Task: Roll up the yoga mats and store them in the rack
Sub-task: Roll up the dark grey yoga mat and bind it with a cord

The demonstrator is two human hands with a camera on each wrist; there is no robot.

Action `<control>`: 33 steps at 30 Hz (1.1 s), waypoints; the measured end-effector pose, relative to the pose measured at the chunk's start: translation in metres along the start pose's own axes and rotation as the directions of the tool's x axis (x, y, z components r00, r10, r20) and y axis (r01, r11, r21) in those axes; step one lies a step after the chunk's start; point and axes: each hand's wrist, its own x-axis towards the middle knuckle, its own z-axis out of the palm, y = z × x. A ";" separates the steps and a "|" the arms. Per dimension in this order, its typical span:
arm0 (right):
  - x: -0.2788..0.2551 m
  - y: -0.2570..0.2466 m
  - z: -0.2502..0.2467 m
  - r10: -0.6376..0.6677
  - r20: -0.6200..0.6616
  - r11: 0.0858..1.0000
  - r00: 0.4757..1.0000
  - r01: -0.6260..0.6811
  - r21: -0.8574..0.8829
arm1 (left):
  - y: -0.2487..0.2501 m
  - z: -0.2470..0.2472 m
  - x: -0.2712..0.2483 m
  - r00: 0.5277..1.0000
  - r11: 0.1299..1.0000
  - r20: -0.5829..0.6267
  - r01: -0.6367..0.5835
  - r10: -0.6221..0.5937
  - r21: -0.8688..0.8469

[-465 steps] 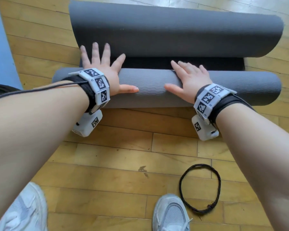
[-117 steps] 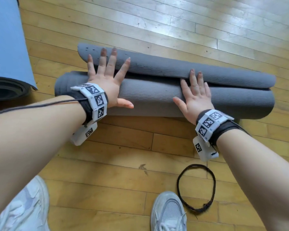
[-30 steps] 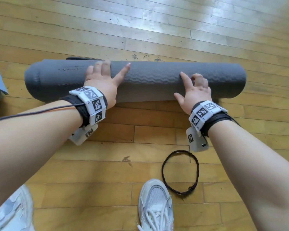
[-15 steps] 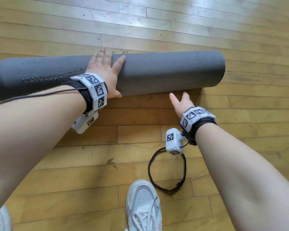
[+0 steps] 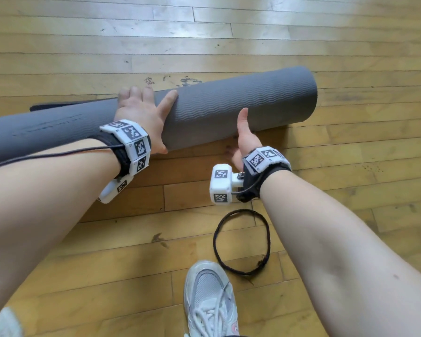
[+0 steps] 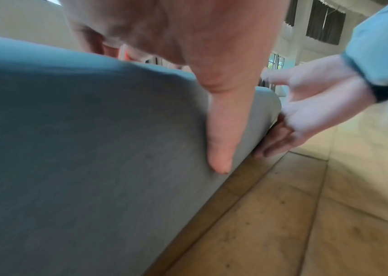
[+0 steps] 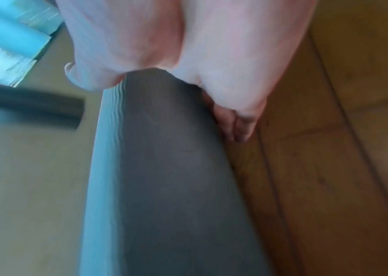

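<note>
Now rolled grey mat [image 5: 229,105] under spread left hand [image 5: 141,117], right hand [image 5: 246,139] cupping its near lower edge, fingers beneath.

One rolled grey mat [image 5: 229,105], one black cord loop [image 5: 241,242], two hands.

Bare floor [image 5: 229,32] beyond mat [image 5: 229,105] (cord loop [image 5: 241,242] nearside).

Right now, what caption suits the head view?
Both hands, left on top and right underneath, lift a rolled grey mat.
</note>
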 end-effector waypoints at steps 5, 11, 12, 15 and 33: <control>-0.012 0.005 -0.004 0.105 0.178 0.881 0.978 -0.174 0.440 | 0.000 -0.003 -0.014 0.999 0.997 0.026 -0.020 0.022 -0.072; -0.027 0.006 -0.012 0.007 0.198 0.789 0.980 -0.127 0.601 | -0.004 -0.018 -0.013 0.995 0.947 0.084 -0.030 0.060 -0.320; -0.032 0.001 -0.011 -0.015 0.212 0.763 0.977 -0.126 0.634 | -0.004 -0.022 -0.013 0.995 0.941 0.080 -0.031 0.061 -0.336; -0.045 -0.012 -0.008 -0.082 0.261 0.680 0.962 -0.138 0.720 | -0.014 -0.035 -0.015 1.000 0.924 0.013 -0.013 0.020 -0.382; -0.308 -0.132 0.008 -0.826 0.256 0.551 0.503 0.816 0.174 | -0.172 -0.184 -0.198 0.987 0.528 -0.098 -0.018 -0.123 -0.849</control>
